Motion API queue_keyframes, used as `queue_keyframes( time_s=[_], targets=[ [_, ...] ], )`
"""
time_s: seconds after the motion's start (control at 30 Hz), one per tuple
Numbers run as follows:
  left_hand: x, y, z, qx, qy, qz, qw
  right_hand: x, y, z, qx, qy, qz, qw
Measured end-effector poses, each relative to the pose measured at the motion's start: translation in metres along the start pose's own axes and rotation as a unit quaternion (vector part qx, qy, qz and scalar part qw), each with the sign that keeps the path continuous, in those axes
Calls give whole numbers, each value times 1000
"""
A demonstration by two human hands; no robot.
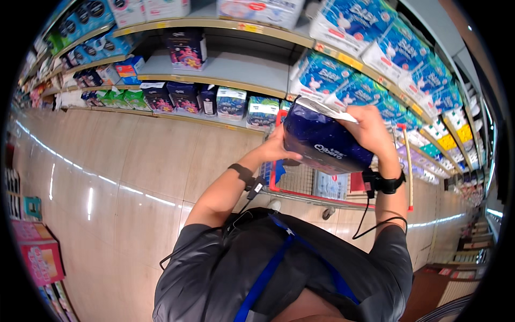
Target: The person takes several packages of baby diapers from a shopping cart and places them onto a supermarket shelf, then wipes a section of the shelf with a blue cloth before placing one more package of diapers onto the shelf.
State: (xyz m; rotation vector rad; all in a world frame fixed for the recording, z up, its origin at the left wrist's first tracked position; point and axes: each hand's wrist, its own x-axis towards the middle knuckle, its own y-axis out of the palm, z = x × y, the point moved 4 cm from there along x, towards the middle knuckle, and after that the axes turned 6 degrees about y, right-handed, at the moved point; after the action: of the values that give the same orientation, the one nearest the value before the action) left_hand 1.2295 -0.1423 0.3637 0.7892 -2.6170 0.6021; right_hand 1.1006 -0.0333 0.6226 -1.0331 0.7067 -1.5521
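Observation:
Both hands hold a dark blue plastic diaper pack (322, 135) above a wire shopping cart (297, 195) with red trim. My left hand (275, 145) is against the pack's left end, thumb on the near face. At the upper right, my right hand (367, 128) grips the pack by its white-edged top. The pack is tilted, and some fingers are hidden behind it. Below it, a pale blue and white package (330, 185) lies in the cart.
A similar dark pack (187, 50) stands on the middle shelf (241, 66). More packs (183, 98) line the lower shelf. Blue baby-product packages (354, 24) fill the right shelves. Pink cartons (40, 257) stand far left on the tiled floor (141, 169). Cables hang from both wrists.

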Motion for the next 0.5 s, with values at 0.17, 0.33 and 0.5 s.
queue_keyframes(
  time_s=[0.17,0.33,0.5],
  targets=[
    [-38,-125,-43,-34,-46,-96,994,68,-1,106,-80,-122,-36,989],
    [-113,-227,-48,-40,-68,-174,982,135,58,129,24,-112,-94,989],
    [-186,-301,-51,74,-114,-230,964,208,160,139,144,-76,-89,983]
  ],
)
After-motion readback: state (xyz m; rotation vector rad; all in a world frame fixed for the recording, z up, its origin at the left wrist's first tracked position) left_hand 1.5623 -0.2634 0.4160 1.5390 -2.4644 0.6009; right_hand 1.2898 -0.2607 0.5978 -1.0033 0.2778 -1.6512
